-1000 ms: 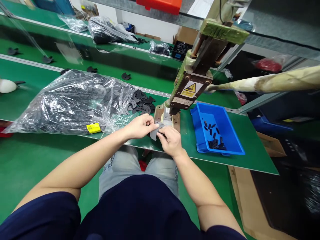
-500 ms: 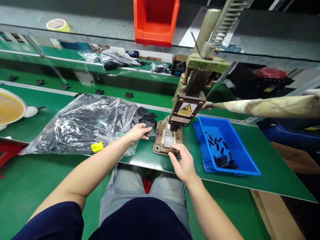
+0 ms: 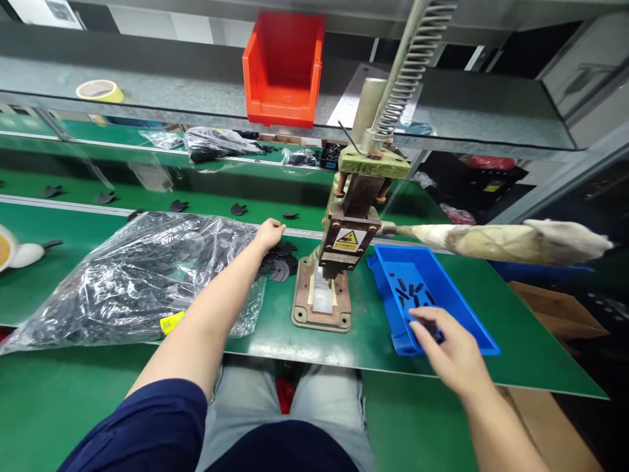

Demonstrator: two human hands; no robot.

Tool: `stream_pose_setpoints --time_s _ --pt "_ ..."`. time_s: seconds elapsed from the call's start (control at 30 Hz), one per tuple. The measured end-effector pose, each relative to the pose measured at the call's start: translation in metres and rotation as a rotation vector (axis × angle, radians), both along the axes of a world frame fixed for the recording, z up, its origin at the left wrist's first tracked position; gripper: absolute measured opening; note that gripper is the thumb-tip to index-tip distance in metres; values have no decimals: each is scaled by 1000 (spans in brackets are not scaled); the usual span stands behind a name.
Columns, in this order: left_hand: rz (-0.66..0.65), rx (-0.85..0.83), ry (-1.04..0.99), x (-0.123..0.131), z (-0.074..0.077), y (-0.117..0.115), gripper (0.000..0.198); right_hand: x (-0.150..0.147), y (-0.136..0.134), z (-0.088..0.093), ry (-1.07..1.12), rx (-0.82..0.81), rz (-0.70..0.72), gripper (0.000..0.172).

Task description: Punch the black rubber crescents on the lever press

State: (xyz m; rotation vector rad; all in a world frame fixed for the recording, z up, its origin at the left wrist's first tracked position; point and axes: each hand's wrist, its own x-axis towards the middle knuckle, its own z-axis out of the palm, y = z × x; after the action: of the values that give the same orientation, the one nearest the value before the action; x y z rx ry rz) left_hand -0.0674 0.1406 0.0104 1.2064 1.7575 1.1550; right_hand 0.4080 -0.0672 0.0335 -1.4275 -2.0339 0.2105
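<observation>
My left hand (image 3: 270,234) reaches past the clear plastic bag (image 3: 142,282) to the conveyor's near edge, fingers curled together with nothing visible in them. Just beyond the fingertips, a flat black piece (image 3: 291,215) rests on the green belt. More flat black curved pieces (image 3: 280,269) spill from the bag's mouth below the wrist. Over the front of the blue tray (image 3: 464,308) is my right hand (image 3: 449,347), thumb and fingers apart. Small black pieces (image 3: 415,288) lie in the tray, some hidden behind the hand. Between my hands stands a hand press (image 3: 351,223), its metal base (image 3: 322,318) showing no black piece.
The press lever (image 3: 491,244), wrapped in pale material, juts right above the tray. A red bin (image 3: 282,108) and a tape roll (image 3: 99,91) sit on the shelf above. Several black pieces (image 3: 239,209) lie spaced along the conveyor belt (image 3: 206,196).
My left hand has moved from beside the press to the conveyor and let go of a flat black piece. My right hand has moved right, from the press base to the blue tray.
</observation>
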Motion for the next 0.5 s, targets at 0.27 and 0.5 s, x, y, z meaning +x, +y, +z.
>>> stream_pose_setpoints --time_s 0.27,0.5 --pt "-261 173 269 6 -36 -177 25 92 94 -32 -437 -515 -18 83" --pt "-230 278 453 -3 -62 -266 17 21 104 -44 -385 -325 67 59"
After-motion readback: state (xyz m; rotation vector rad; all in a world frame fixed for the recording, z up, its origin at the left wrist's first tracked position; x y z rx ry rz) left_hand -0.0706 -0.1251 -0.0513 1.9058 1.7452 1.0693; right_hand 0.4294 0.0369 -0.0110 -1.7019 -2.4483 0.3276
